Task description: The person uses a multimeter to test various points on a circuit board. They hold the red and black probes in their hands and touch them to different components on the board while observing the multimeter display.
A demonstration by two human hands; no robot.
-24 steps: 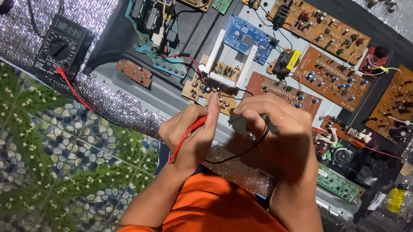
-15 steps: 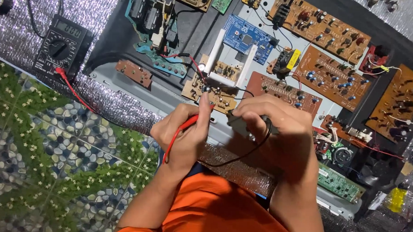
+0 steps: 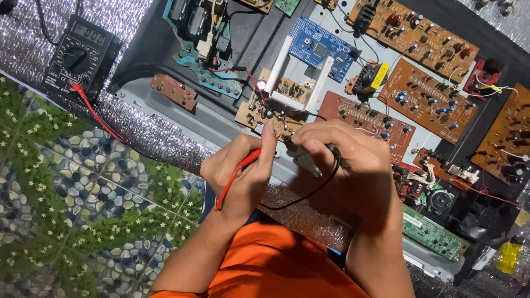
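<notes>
Since the earlier frame the left hand (image 3: 242, 176), gripping the slim red plastic test probe (image 3: 249, 161), has edged rightward toward the right hand (image 3: 348, 164), which pinches the black probe (image 3: 305, 159); both tips meet the small tan circuit board (image 3: 275, 104) on the foil-covered counter (image 3: 153, 132) above pebble-patterned flooring (image 3: 73, 214).

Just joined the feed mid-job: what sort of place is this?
Likely an electronics repair bench: many bare circuit boards lie spread out, a black multimeter sits nearby, and the left hand holds a red probe.
</notes>
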